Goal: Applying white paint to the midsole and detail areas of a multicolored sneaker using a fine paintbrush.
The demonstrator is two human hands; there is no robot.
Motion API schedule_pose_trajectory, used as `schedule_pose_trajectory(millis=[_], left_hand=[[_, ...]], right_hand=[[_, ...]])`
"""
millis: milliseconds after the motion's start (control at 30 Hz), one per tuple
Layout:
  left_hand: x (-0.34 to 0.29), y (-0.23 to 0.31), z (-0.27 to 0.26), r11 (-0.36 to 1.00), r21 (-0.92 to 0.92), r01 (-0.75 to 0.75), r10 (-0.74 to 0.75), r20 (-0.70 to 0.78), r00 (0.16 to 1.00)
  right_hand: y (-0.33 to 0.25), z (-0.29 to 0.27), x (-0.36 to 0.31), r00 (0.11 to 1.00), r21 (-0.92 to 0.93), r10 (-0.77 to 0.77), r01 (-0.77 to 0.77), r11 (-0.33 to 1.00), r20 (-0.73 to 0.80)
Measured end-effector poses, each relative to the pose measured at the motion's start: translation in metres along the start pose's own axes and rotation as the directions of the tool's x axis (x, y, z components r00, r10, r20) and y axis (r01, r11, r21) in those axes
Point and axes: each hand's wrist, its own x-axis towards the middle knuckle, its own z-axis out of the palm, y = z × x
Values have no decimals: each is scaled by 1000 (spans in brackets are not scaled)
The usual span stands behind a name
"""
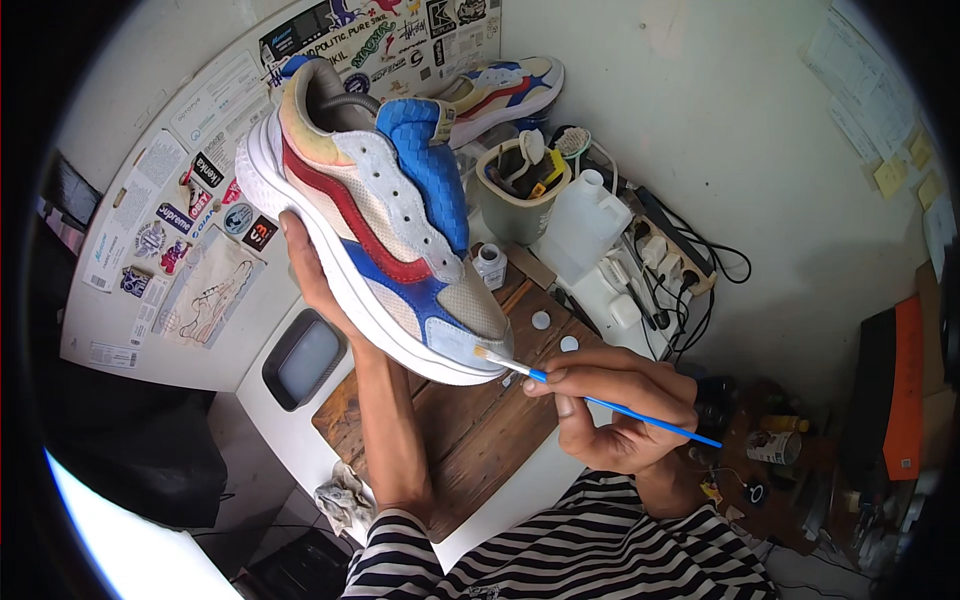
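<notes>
Right hand (625,385): thumb and fingers are closed together on the handle of a slender paintbrush (630,413). The brush's long axis runs obliquely from the pale bristles at upper left to the blue handle end at lower right. The bristles meet the pale toe overlay of a multicoloured sneaker (375,235), or lie just over it; contact cannot be told for certain.

Left hand (308,265): it bears the sneaker from its sole side, clasping it near the heel half; most of the fingers are hidden behind the shoe. The sneaker is held raised in front of the work surface, its long axis slanting from heel at upper left to toe at lower right. The white sole faces lower left, and the blue tongue stands out toward the upper right.

Surroundings: below the sneaker lies a brown wooden board (490,440), with a dark-rimmed tray (272,372) to its left. An open white jar (488,268) stands just beyond the toe. Farther back are a tub of tools (510,212), a translucent jug (583,230) and a second sneaker (520,92), partly hidden.
</notes>
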Motion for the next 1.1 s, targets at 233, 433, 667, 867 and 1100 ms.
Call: schedule_pose_trajectory(millis=[233, 433, 667, 867, 1100], left_hand=[[1, -2, 1, 1000, -13, -5, 5, -9, 1000], [0, 1, 0, 1000, -2, 22, -22, -12, 1000], [2, -1, -1, 999, -49, 0, 0, -7, 1000], [-3, 3, 7, 999, -8, 35, -35, 0, 999], [-6, 0, 7, 1000, 24, 8, -8, -15, 1000]], right_hand=[[10, -8, -10, 997, 51, 71, -72, 996, 5], [8, -5, -5, 997, 130, 75, -73, 989, -11], [15, -12, -11, 996, 153, 91, -89, 984, -9], [2, -7, 4, 998, 138, 56, -53, 989, -20], [4, 6, 4, 1000, 52, 19, -20, 998, 16]])
